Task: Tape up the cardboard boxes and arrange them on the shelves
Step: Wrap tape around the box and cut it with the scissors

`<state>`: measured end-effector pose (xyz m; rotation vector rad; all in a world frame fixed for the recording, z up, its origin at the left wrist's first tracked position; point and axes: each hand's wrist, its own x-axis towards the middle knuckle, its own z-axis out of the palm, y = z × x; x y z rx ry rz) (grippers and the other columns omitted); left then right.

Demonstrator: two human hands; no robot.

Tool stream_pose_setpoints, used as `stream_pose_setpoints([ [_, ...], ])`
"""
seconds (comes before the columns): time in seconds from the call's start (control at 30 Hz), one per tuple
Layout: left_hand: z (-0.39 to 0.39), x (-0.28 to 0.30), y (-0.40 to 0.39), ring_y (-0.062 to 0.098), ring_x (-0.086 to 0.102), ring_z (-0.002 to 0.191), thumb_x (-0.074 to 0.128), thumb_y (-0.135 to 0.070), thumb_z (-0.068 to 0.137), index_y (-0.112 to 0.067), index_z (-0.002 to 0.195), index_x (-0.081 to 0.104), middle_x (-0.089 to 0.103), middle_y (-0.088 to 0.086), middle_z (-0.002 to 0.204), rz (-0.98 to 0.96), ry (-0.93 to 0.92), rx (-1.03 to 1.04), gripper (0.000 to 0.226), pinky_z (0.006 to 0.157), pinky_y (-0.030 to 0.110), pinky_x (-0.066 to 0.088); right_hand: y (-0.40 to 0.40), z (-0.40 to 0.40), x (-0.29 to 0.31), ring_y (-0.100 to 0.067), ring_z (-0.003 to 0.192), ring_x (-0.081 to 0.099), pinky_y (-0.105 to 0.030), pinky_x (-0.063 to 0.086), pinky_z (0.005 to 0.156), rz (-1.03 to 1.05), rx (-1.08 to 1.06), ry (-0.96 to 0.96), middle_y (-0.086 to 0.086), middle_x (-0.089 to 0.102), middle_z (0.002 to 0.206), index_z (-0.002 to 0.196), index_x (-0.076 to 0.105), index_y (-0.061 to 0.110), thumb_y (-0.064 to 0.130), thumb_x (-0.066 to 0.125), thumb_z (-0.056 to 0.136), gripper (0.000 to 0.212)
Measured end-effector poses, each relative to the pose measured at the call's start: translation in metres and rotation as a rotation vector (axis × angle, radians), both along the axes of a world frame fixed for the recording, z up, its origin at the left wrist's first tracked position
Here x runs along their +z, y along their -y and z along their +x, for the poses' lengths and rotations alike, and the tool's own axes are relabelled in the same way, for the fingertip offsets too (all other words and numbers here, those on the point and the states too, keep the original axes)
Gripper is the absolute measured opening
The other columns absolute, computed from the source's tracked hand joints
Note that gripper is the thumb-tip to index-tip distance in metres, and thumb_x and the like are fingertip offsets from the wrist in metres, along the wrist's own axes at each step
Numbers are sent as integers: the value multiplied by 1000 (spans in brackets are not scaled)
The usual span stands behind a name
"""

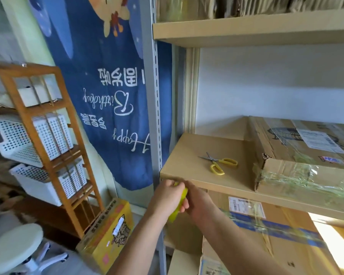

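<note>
Both my hands meet just under the front left corner of the middle shelf (189,167). My left hand (168,196) and my right hand (197,202) both grip a yellow-green roll of tape (180,203), which is mostly hidden between them. A taped cardboard box (306,155) with a white label lies on the middle shelf at the right. Another taped box (266,231) with blue tape sits on the shelf below. Yellow-handled scissors (218,162) lie on the middle shelf, left of the box.
A grey metal upright (153,116) edges the shelving at left. A yellow printed carton (107,233) stands on the floor. A wooden rack (48,139) holds white baskets at left. A white stool (14,249) is at bottom left. A blue banner (107,86) hangs behind.
</note>
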<state>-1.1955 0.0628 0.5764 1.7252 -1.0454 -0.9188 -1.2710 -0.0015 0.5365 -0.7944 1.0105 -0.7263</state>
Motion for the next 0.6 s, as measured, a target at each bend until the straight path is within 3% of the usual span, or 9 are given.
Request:
stream_pose_setpoints([
  [0.1,3,22,-19,21,54,46,45,-25,97,-9,81,57,64,5,50,-61,129,-14,26,54,27,45,-8,4,19,-27,38,44,-34,44,52,-95,72,-46,-14,44,38,69,63,0,22,53,95,35],
  [0.17,5,31,-28,20,52,44,46,-26,97,-10,86,61,64,6,51,-98,72,-31,25,49,25,43,-7,-3,31,-30,50,57,-40,52,62,-212,25,-63,-17,61,52,80,74,4,17,61,92,22],
  [0.23,5,27,-32,18,52,43,48,-26,99,-12,87,62,63,7,53,-65,14,-93,23,46,23,43,-4,-14,25,-28,71,68,-44,59,80,-300,-83,-85,-14,73,75,75,77,11,14,67,89,17],
  [0.3,0,11,-31,17,55,47,47,-28,101,-15,92,62,65,6,58,9,39,-205,23,49,25,46,-2,-28,6,-31,78,71,-49,58,84,-334,-140,-185,-13,75,78,65,77,14,17,71,86,22],
  [0.37,-9,-13,-26,16,59,54,45,-31,100,-16,113,59,68,3,63,83,100,-319,25,57,29,49,-6,-45,-18,-34,82,73,-47,60,80,-309,-204,-252,-11,75,75,65,78,14,19,73,85,21],
  [0.43,-16,-38,-18,11,64,59,45,-34,99,-20,139,43,72,1,71,174,143,-410,43,61,27,51,-11,-64,-40,-29,82,73,-39,61,78,-195,-277,-188,-12,76,79,75,77,9,18,73,87,16],
  [0.47,-21,-47,-15,10,66,62,46,-35,98,-23,144,38,73,1,77,207,157,-456,48,64,27,53,-15,-75,-49,-26,80,73,-35,60,76,-124,-317,-134,-12,76,83,81,77,6,18,71,89,15],
  [0.57,-39,-72,7,11,71,84,52,-38,98,-24,117,62,74,-2,96,198,174,-648,26,87,37,56,-20,-115,-77,-18,77,72,-27,57,71,-19,-426,-46,-9,77,88,90,75,4,18,68,91,16],
  [0.6,-48,-78,16,9,70,85,53,-39,98,-23,107,66,74,-6,93,170,192,-724,22,86,33,56,-20,-130,-85,-18,79,73,-26,57,70,-11,-469,-30,-8,77,89,91,75,4,18,68,91,16],
])
